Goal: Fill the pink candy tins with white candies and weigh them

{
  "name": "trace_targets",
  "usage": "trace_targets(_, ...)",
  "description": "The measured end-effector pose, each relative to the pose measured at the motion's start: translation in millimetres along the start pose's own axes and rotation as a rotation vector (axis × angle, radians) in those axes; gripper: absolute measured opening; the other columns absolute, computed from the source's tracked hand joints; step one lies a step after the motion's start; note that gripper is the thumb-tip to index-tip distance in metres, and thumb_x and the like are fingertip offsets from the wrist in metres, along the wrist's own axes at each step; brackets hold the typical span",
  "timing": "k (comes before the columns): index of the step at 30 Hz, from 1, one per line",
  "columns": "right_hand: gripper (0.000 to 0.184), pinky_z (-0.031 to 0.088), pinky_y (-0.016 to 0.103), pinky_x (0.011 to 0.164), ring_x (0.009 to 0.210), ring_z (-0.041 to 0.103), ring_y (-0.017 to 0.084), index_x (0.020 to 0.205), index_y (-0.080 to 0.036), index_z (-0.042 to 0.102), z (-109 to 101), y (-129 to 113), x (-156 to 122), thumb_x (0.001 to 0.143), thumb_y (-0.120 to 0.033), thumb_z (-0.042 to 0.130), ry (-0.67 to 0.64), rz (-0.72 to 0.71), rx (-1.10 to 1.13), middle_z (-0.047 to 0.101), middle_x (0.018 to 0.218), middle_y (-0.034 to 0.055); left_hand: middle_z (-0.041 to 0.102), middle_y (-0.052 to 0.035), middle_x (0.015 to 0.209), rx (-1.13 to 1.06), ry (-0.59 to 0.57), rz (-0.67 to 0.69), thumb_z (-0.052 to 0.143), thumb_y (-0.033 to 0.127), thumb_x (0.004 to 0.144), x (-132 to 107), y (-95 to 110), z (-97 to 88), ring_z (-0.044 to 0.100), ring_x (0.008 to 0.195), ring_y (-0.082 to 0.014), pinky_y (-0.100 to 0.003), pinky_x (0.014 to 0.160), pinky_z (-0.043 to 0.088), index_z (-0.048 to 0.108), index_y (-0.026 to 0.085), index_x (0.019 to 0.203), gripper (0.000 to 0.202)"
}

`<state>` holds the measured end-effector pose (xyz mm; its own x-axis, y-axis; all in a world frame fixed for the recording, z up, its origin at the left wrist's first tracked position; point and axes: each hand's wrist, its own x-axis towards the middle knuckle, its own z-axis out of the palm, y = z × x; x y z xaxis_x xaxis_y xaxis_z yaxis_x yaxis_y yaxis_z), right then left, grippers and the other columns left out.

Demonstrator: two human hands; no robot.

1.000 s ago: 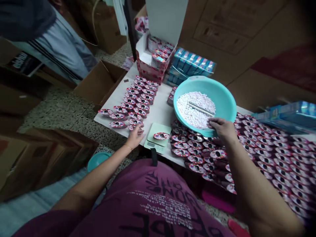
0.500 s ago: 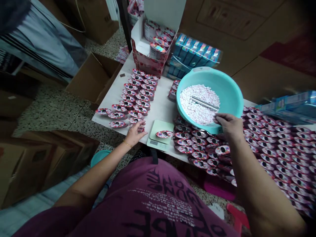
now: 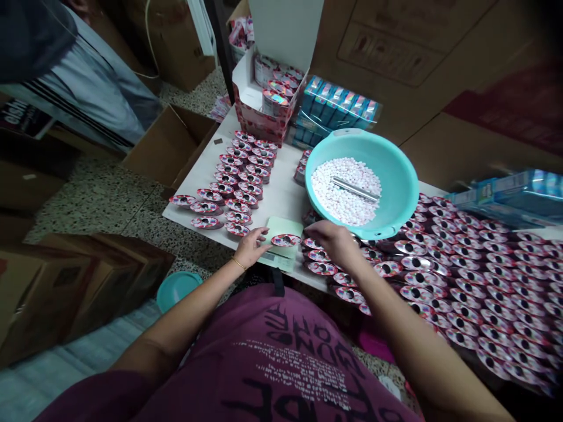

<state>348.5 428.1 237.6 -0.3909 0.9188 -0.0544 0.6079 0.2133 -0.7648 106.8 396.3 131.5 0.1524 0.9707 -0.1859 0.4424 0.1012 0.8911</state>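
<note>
A pale green kitchen scale (image 3: 277, 262) lies at the table's front edge with one small oval container (image 3: 285, 241) standing on it, patterned red and white on top. My left hand (image 3: 251, 248) is at the scale's left side, thumb and fingers apart, holding nothing. On the other side, my right hand (image 3: 335, 241) hovers above several similar containers, its bunched fingers pointing toward the one on the scale. Whatever those fingers may hold is hidden. Behind it, a turquoise basin (image 3: 398, 176) holds small white pellets (image 3: 345, 196), and a metal tube (image 3: 355, 189) rests on them.
Rows of oval containers with dark round openings (image 3: 248, 177) stand at the table's left, and many more (image 3: 484, 293) fill its right. A tall open box (image 3: 259, 120) and blue packs (image 3: 336, 105) are behind. Cartons (image 3: 171, 138) and a person's trouser leg (image 3: 101, 76) are at left.
My right hand has moved left and toward me, from the basin's rim to beside the scale. My left hand has come right, up to the scale's edge. The view has shifted slightly.
</note>
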Motion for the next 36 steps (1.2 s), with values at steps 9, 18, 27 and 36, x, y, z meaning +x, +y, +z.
trace_targets(9, 0.041, 0.043, 0.024, 0.079, 0.090, 0.059, 0.017, 0.103, -0.020, 0.063, 68.9, 7.6, 11.7, 0.075, -0.001, 0.040, -0.271, -0.028, -0.306, 0.064, 0.100, 0.0065, 0.059, -0.0073, 0.098, 0.002, 0.000, -0.034, 0.063, 0.024, 0.067, -5.2, -2.7, -9.2, 0.059, 0.077, -0.0150, -0.028, 0.065, 0.051, 0.053, 0.017, 0.108, 0.042)
trace_targets(18, 0.024, 0.047, 0.024, 0.070, 0.075, 0.061, 0.014, 0.089, -0.017, 0.066, 28.1, 12.8, 9.7, 0.076, -0.011, 0.047, 0.151, 0.029, -0.059, 0.067, 0.083, 0.0034, 0.059, -0.0078, 0.099, -0.046, 0.035, -0.040, 0.061, 0.024, 0.068, -0.4, -11.7, -22.7, 0.059, 0.076, -0.0135, -0.027, 0.067, 0.051, 0.053, 0.016, 0.108, 0.042)
trace_targets(27, 0.028, 0.038, 0.035, 0.097, 0.107, 0.053, 0.017, 0.108, -0.013, 0.059, -80.7, 36.3, 2.6, 0.084, -0.024, 0.050, 0.721, -0.064, -0.314, 0.061, 0.109, 0.0117, 0.059, -0.0071, 0.099, -0.063, 0.047, -0.082, 0.065, 0.020, 0.063, 2.8, -10.6, -26.1, 0.058, 0.077, -0.0130, -0.026, 0.066, 0.050, 0.052, 0.016, 0.109, 0.047)
trace_targets(36, 0.021, 0.043, 0.038, 0.090, 0.098, 0.056, 0.017, 0.099, -0.020, 0.062, -40.6, 27.3, -40.5, 0.083, -0.022, 0.049, 0.682, -0.054, -0.368, 0.063, 0.104, 0.0060, 0.056, -0.0089, 0.107, 0.254, -0.046, 0.089, 0.071, 0.026, 0.062, 5.9, 6.4, -12.1, 0.053, 0.097, -0.0213, -0.036, 0.084, 0.044, 0.050, 0.016, 0.111, 0.054)
